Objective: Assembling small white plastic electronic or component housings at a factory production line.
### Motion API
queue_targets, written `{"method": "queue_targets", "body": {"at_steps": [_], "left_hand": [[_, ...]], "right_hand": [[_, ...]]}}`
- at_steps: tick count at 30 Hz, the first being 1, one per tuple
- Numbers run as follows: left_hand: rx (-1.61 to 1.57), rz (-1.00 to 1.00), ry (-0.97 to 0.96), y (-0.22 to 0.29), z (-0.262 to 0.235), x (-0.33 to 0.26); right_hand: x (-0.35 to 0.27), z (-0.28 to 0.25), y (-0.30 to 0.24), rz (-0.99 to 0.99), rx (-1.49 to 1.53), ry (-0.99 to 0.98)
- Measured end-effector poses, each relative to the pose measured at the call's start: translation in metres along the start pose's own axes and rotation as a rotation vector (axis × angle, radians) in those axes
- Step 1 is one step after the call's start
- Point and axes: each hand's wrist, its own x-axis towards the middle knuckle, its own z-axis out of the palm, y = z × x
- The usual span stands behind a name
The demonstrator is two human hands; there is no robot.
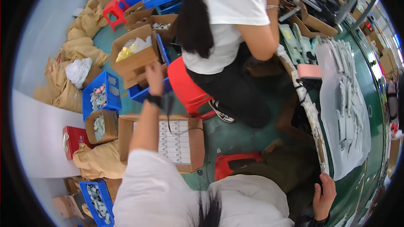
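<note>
My left arm reaches forward, and my left hand (155, 77) is at the near right edge of an open cardboard box (134, 62). Its fingers look curled on the box's edge, though their tips are partly hidden. White and yellow plastic bags (134, 48) lie in that box, which sits tilted over a blue crate (141, 94). Down at the right, my right hand (324, 196) rests by the worktable's edge (311, 115), fingers apart and holding nothing. Pale plastic parts (347, 105) lie on a translucent sheet (357, 159) beyond it.
A person in a white shirt (235, 4) sits ahead on a red stool (183, 86). Below my left forearm stands a carton of small white boxes (195, 143). Blue bins of parts (101, 94) line the left side. Another red stool (223, 166) is close by me.
</note>
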Motion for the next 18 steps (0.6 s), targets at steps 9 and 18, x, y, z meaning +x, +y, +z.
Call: {"method": "queue_targets", "body": {"at_steps": [9,18], "left_hand": [[0.21,0.375,-1.514,0.115,0.045,-0.331],[-0.083,0.706,-1.472,0.267,0.092,-0.369]], "right_hand": [[-0.044,-0.011,0.021,-0.008,-0.013,0.16],[-0.108,-0.001,0.055,0.034,0.034,0.304]]}}
